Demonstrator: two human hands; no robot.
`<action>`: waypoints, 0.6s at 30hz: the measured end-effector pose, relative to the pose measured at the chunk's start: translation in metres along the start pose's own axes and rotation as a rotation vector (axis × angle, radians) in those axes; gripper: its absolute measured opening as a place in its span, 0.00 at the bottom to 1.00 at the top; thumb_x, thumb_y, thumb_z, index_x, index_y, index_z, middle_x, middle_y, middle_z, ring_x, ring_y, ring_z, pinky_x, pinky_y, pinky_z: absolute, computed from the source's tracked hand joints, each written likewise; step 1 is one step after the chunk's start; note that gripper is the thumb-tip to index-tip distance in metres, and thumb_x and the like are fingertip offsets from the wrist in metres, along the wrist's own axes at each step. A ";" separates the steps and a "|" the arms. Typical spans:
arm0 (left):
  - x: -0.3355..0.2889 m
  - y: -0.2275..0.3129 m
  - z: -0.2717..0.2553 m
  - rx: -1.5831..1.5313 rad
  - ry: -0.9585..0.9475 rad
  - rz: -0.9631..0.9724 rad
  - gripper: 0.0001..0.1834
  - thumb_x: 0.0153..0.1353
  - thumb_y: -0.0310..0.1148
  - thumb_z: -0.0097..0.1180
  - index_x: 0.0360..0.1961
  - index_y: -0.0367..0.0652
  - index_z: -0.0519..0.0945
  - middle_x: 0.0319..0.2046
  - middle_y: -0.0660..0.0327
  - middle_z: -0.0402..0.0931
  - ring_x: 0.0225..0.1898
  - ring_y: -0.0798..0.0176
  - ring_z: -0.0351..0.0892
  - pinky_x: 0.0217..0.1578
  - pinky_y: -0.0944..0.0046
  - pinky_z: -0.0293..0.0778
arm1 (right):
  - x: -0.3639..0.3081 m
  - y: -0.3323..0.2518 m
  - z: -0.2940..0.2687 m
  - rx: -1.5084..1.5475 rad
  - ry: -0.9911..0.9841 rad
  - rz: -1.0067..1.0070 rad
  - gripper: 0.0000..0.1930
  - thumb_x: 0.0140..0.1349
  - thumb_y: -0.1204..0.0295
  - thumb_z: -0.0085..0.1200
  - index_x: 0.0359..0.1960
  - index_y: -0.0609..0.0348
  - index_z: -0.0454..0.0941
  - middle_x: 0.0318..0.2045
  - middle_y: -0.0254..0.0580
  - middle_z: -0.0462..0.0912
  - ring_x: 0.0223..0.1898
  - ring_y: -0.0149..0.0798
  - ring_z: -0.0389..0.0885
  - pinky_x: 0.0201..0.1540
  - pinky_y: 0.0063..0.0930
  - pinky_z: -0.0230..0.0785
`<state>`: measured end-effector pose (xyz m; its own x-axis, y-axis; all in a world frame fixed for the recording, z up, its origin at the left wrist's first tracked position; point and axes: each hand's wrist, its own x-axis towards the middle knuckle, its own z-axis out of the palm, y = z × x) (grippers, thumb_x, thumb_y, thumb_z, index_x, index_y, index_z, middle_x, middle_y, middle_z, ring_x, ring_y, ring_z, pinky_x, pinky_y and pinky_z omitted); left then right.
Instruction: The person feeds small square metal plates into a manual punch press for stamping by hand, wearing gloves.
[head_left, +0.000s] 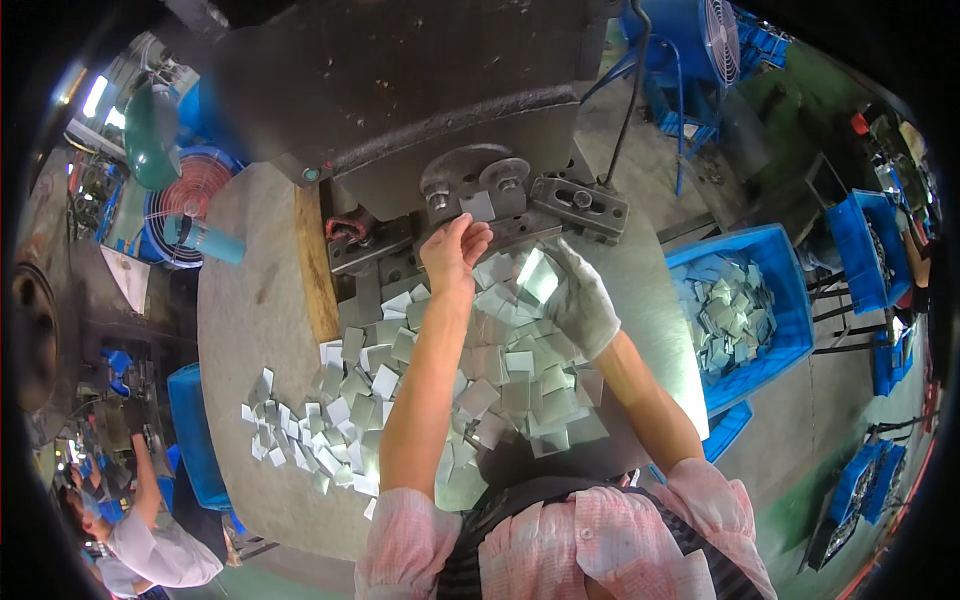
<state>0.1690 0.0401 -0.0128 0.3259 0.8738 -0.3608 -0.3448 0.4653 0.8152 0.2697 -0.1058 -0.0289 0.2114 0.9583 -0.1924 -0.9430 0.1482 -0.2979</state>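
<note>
My bare left hand [455,252] reaches up to the press tooling, its fingertips pinched at the lower left edge of a small square metal plate [479,206]. That plate rests against the dark die block [512,200] under the machine head. A white glove covers my right hand [584,308], which holds another metal plate [540,278] by its right side, shiny and tilted, just above the heap. Beneath both forearms spreads a loose pile of metal plates [478,398] on the worktable [262,300]. The glove hides part of the right fingers.
The heavy press [430,80] stands at the far side, with a clamp bar [582,205] right of the die. A wooden strip [315,265] lies left. At the right is a blue bin [795,330] of plates. Blue fans and another person [150,535] are beyond the table.
</note>
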 end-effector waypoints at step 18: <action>-0.073 -0.005 -0.150 1.687 -0.323 0.760 0.39 0.54 0.49 0.54 0.63 0.41 0.60 0.63 0.46 0.53 0.63 0.39 0.51 0.62 0.43 0.47 | -0.125 0.040 0.001 -0.429 0.122 0.284 0.17 0.61 0.67 0.54 0.51 0.58 0.72 0.43 0.37 0.78 0.40 0.32 0.79 0.41 0.26 0.75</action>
<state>0.0150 -0.0049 -0.0579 0.7414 0.6493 0.1694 0.5733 -0.7441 0.3429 0.2053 -0.2195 -0.0155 0.0149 0.9070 -0.4210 -0.7828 -0.2513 -0.5693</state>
